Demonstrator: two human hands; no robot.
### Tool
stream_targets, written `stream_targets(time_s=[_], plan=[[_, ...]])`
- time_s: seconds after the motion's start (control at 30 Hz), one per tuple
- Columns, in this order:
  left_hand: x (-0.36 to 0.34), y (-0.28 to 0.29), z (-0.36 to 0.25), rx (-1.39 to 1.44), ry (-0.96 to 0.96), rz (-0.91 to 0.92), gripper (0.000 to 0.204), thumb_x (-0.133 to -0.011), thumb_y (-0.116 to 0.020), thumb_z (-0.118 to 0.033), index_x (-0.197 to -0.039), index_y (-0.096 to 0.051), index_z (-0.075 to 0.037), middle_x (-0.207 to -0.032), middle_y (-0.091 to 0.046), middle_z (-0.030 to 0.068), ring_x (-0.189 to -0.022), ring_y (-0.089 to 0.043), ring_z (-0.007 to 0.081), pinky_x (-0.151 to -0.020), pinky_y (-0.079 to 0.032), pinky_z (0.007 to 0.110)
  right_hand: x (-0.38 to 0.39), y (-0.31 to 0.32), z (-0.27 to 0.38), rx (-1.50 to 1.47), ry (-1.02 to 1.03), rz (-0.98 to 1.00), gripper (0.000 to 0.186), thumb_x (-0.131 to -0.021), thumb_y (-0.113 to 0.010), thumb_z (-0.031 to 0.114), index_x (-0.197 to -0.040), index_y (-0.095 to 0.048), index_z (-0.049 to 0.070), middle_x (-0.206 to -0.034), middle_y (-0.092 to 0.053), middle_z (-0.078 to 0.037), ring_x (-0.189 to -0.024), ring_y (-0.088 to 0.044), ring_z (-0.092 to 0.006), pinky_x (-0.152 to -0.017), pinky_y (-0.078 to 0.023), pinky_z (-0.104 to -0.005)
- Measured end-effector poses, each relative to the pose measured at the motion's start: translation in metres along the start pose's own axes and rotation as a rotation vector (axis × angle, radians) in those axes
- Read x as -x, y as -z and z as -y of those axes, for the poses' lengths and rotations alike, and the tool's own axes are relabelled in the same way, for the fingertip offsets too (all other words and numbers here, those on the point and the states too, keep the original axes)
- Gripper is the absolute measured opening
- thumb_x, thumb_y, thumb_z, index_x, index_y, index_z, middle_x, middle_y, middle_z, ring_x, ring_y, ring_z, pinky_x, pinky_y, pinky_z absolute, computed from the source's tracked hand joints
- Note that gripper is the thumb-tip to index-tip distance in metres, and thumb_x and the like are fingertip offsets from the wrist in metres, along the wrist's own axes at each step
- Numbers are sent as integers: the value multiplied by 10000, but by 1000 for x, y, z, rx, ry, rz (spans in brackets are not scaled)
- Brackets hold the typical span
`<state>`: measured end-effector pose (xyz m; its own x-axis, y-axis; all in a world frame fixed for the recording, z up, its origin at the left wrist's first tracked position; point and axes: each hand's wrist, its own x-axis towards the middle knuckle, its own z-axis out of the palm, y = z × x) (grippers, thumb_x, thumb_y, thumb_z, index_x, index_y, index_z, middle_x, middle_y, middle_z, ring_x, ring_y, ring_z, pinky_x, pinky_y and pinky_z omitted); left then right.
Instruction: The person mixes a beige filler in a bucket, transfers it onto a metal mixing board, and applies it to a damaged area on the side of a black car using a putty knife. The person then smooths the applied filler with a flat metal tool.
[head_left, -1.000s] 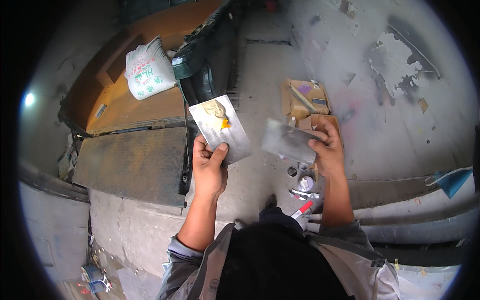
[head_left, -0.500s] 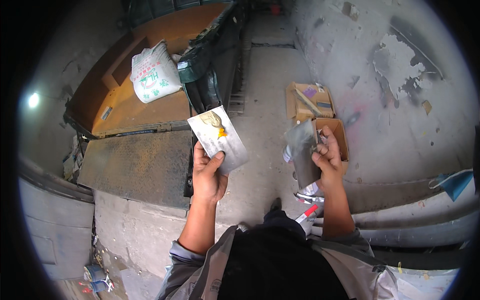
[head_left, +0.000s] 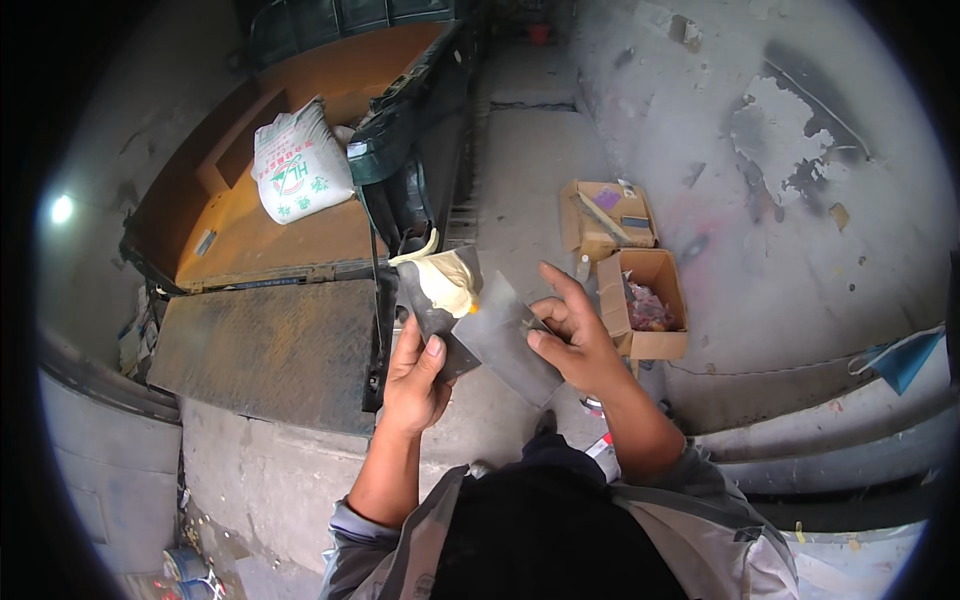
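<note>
The left hand (head_left: 408,388) grips a flat plate (head_left: 434,324) bearing cream paste (head_left: 446,284); the right hand (head_left: 572,335) grips a grey sheet (head_left: 508,343) overlapping the plate in view.

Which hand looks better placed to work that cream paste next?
Probably the right hand: it holds a flat grey sheet with its edge near the cream paste, while the left hand supports the dark plate carrying it.
</note>
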<state>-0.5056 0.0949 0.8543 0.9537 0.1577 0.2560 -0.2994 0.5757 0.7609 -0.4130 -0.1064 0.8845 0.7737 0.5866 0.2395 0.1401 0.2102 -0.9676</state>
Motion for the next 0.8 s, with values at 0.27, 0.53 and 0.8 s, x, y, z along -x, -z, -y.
stream_targets(time_s=[0.27, 0.53, 0.8], plan=[[-8, 15, -7, -380, -45, 141, 588, -1035, -424, -401, -1451, -377, 12, -1350, -486, 104, -1189, -512, 206, -1031, -394, 341, -22, -9, 15, -182, -34, 50, 768, -855, -594, -21, -1521, -225, 75, -1147, -610, -81, -852, -540, -71, -779, -427, -228], [-5, 20, -19, -6, 301, 82, 639, -981, -490, -479, -1392, -419, 6, -1251, -548, 198, -1032, -629, 345, -797, -557, 466, -40, 11, 39, -146, 299, 89, 706, -877, -568, -19, -1504, -253, 51, -1265, -598, -139, -1137, -567, -177, -988, -417, -320], [11, 41, 6, 516, 326, 331, 677, -943, -452, -582, -1422, -379, -110, -1215, -568, 218, -893, -632, 463, -575, -538, 563, -36, -9, 48, 167, 360, 581, 630, -824, -540, -19, -1427, -354, -12, -1298, -606, -196, -1259, -537, -268, -1075, -363, -411]])
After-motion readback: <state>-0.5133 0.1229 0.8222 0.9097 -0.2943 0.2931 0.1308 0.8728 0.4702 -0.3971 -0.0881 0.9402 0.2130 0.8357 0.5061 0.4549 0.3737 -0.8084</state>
